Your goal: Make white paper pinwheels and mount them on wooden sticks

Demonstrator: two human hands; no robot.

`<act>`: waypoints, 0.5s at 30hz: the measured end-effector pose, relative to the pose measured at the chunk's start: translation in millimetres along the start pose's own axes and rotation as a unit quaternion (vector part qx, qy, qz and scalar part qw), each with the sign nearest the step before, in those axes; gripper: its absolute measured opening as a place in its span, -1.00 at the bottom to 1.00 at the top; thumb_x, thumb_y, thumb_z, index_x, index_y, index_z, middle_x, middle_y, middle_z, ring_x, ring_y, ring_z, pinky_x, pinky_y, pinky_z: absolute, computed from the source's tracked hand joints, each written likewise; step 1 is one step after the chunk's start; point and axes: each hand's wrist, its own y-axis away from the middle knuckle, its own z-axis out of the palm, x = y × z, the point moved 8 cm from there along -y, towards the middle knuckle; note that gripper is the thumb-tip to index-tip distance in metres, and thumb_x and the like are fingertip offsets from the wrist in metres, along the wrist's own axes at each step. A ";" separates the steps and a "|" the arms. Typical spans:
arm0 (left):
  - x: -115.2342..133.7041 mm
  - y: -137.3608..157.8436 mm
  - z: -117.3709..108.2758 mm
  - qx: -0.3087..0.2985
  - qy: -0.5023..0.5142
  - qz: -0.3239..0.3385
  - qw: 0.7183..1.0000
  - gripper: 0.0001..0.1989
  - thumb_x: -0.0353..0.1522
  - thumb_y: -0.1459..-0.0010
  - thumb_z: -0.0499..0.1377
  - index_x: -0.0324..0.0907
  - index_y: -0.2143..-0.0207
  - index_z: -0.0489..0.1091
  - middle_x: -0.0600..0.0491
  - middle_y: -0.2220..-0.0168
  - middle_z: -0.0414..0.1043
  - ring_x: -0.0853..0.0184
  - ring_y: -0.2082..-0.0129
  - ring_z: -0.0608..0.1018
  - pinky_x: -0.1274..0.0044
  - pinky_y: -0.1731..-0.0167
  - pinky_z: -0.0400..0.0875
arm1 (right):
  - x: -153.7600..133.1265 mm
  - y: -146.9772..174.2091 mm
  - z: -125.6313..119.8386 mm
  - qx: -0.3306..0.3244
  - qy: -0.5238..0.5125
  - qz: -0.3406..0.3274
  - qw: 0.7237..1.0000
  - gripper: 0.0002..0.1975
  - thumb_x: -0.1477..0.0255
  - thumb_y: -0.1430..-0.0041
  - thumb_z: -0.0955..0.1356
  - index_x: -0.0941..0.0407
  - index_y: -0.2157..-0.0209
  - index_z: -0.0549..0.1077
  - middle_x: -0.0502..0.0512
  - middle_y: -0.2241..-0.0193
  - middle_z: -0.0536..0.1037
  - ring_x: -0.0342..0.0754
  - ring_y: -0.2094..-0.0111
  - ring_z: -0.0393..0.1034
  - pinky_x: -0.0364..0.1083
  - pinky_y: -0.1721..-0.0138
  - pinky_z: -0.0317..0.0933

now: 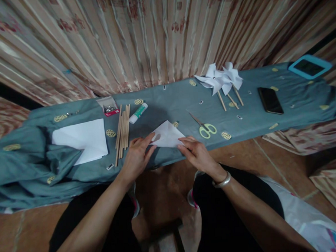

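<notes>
A sheet of white paper (168,135), folded into a triangle with its peak pointing away from me, lies at the front edge of the cloth-covered surface. My left hand (139,151) pinches its left corner between thumb and fingers. At the opposite corner, my right hand (194,151) grips the paper the same way; a silver bangle is on that wrist. Scissors (203,127) with green handles rest just right of the paper. A glue stick (139,113) and a bundle of wooden sticks (123,131) lie to the left of it.
A stack of white paper (87,138) sits at left, partly under bunched cloth. Behind it stands a small open box (110,108) of metal bits. Paper pinwheels (217,79) on sticks, a black phone (270,100) and a blue-framed tablet (310,67) lie rightward. Curtains (164,37) hang behind.
</notes>
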 end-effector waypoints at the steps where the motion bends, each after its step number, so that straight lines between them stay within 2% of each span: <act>1: -2.0 -2.3 1.5 -0.001 -0.003 -0.007 1.000 -0.59 -0.22 -0.30 0.03 -0.19 -0.13 0.30 -0.07 0.19 0.56 0.22 0.21 0.56 0.29 0.05 0.40 | 1.9 -1.1 -0.4 0.005 -0.006 0.012 1.000 -0.74 0.36 -0.34 0.22 0.13 0.26 0.52 0.15 0.18 0.59 0.02 0.13 0.44 0.03 0.01 0.29; 6: -10.3 -9.8 8.8 -0.002 0.000 -0.038 0.999 -0.54 -0.22 -0.29 0.03 -0.18 -0.19 0.23 -0.11 0.07 0.52 0.20 0.15 0.56 0.32 0.07 0.43 | 20.9 -3.3 -6.6 0.064 -0.031 0.116 0.991 -0.78 0.33 -0.26 0.30 0.09 0.13 0.48 0.12 0.20 0.60 0.03 0.18 0.49 -0.03 0.14 0.33; 10: -9.2 -16.9 5.9 0.013 -0.011 -0.044 0.999 -0.50 -0.23 -0.29 0.04 -0.18 -0.23 0.15 -0.13 0.03 0.49 0.19 0.14 0.56 0.34 0.11 0.44 | 33.7 -3.7 -9.3 0.093 -0.044 0.181 0.978 -0.63 0.33 -0.20 0.34 0.10 -0.03 0.38 0.10 0.24 0.63 0.02 0.30 0.52 -0.03 0.24 0.36; 12: 2.8 -20.4 1.1 0.028 -0.038 -0.010 0.999 -0.51 -0.26 -0.29 0.05 -0.22 -0.22 0.16 -0.17 0.00 0.46 0.15 0.03 0.51 0.30 0.05 0.42 | 36.1 -5.4 -9.9 0.094 -0.030 0.193 0.976 -0.62 0.34 -0.18 0.35 0.11 -0.03 0.38 0.10 0.27 0.64 0.03 0.32 0.53 -0.02 0.26 0.37; 15: 34.5 -18.2 3.4 0.022 -0.089 0.095 0.991 -0.56 -0.36 -0.29 0.03 -0.22 -0.21 0.17 -0.19 -0.18 0.31 0.10 -0.21 0.32 0.21 -0.14 0.25 | 36.8 -8.2 -11.2 0.096 0.003 0.197 0.976 -0.66 0.36 -0.17 0.36 0.10 0.01 0.42 0.11 0.27 0.64 0.04 0.31 0.54 -0.02 0.24 0.38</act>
